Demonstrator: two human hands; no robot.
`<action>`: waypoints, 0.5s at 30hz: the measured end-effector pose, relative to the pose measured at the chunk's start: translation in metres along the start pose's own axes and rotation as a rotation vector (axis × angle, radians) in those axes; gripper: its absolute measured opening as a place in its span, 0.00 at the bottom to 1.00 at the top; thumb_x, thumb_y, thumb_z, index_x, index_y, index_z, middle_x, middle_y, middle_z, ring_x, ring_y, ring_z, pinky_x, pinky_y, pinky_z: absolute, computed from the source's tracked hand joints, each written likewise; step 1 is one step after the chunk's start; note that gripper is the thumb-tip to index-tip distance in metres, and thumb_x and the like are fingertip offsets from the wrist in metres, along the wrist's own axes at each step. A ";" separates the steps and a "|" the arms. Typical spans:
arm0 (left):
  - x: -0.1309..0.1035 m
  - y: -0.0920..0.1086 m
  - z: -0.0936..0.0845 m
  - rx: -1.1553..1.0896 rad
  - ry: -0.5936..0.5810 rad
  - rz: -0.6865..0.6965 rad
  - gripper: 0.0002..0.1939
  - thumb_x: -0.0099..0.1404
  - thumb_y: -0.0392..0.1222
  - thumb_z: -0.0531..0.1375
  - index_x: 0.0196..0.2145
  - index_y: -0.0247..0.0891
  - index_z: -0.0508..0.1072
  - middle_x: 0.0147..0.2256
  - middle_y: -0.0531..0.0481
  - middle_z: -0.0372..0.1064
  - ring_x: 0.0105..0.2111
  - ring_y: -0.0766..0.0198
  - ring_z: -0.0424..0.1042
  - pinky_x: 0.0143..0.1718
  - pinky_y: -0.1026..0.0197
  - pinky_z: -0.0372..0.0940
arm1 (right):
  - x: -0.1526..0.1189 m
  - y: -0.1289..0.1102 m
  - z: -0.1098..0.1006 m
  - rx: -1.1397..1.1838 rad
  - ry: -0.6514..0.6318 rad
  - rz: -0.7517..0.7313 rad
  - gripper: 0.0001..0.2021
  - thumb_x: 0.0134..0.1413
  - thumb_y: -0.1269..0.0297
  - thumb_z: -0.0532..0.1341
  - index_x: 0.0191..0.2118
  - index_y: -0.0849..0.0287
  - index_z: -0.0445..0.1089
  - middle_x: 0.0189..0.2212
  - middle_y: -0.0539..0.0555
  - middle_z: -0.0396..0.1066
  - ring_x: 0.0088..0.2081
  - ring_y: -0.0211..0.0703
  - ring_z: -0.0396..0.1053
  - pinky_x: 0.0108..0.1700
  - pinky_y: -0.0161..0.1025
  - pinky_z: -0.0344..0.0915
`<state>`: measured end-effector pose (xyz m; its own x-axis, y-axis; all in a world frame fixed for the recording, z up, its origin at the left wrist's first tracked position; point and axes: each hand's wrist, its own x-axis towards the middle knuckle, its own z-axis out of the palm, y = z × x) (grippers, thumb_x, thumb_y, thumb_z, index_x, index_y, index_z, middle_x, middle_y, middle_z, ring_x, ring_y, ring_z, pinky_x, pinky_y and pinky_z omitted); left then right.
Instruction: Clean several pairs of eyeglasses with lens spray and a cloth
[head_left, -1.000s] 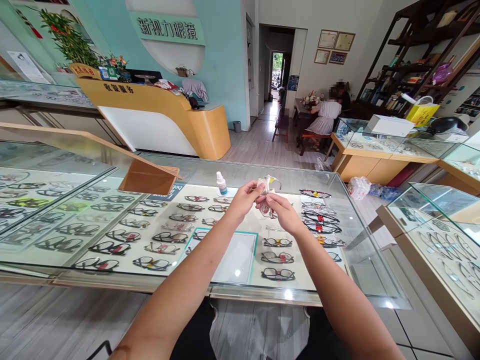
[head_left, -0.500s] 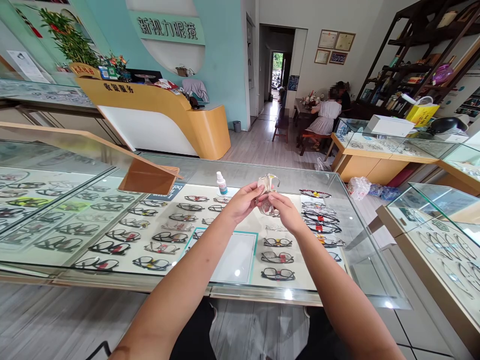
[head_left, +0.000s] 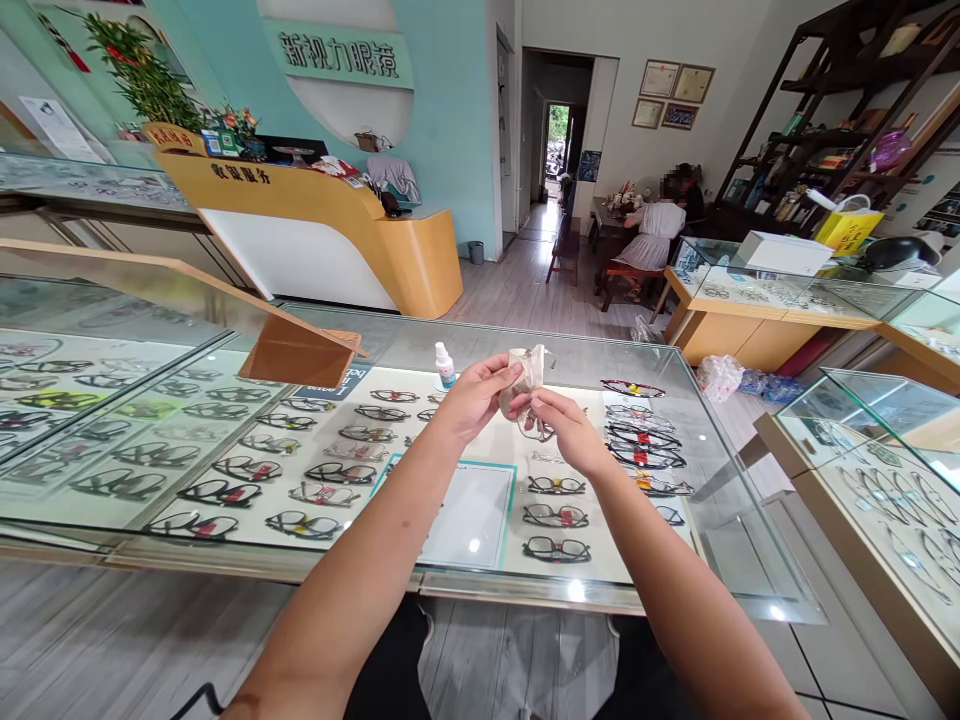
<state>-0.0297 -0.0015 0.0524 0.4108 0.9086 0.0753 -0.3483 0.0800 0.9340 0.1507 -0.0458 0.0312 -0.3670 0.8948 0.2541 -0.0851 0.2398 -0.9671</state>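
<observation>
My left hand point(head_left: 480, 395) is closed over the glass counter, its thumb pressing a pale, crumpled cleaning cloth point(head_left: 527, 366). A pair of eyeglasses point(head_left: 537, 432) with a thin frame is held between both hands, one lens showing below my right fingers. My right hand point(head_left: 564, 420) pinches the eyeglasses near their middle. Part of the frame is hidden by the cloth and fingers. Beyond my left hand, a small white spray bottle point(head_left: 445, 368) stands upright on the counter.
Rows of eyeglass frames point(head_left: 556, 515) lie inside the glass display counter point(head_left: 615, 350). A teal-edged white sheet point(head_left: 472, 520) is under my forearms. To the left is a tilted wooden-framed mirror or panel point(head_left: 300, 350). People sit at a table point(head_left: 600, 210) far back.
The eyeglasses and cloth have turned and shifted slightly left between my hands. More of the cloth shows upright above my fingers. The camera view has moved slightly.
</observation>
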 end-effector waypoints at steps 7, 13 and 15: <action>-0.003 0.004 0.001 0.010 -0.128 -0.010 0.21 0.60 0.50 0.78 0.43 0.35 0.80 0.22 0.54 0.65 0.22 0.67 0.64 0.26 0.63 0.62 | 0.000 -0.004 0.000 0.012 0.003 -0.004 0.17 0.68 0.49 0.59 0.39 0.55 0.79 0.35 0.53 0.75 0.37 0.45 0.64 0.41 0.43 0.58; -0.002 -0.002 0.004 0.082 -0.089 0.012 0.23 0.59 0.55 0.78 0.40 0.32 0.82 0.19 0.56 0.60 0.20 0.69 0.60 0.22 0.64 0.56 | 0.000 -0.004 0.001 0.005 -0.012 0.034 0.17 0.66 0.49 0.59 0.38 0.55 0.79 0.35 0.54 0.76 0.35 0.45 0.64 0.41 0.43 0.59; -0.001 -0.006 0.004 0.090 -0.071 0.020 0.23 0.60 0.58 0.77 0.39 0.33 0.82 0.18 0.55 0.62 0.18 0.68 0.61 0.22 0.63 0.58 | 0.001 -0.003 0.002 -0.005 -0.013 0.037 0.17 0.66 0.49 0.59 0.38 0.56 0.80 0.35 0.54 0.76 0.36 0.45 0.64 0.42 0.43 0.60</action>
<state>-0.0246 -0.0041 0.0479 0.4645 0.8780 0.1155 -0.2813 0.0227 0.9593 0.1489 -0.0467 0.0338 -0.3822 0.8980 0.2182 -0.0669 0.2087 -0.9757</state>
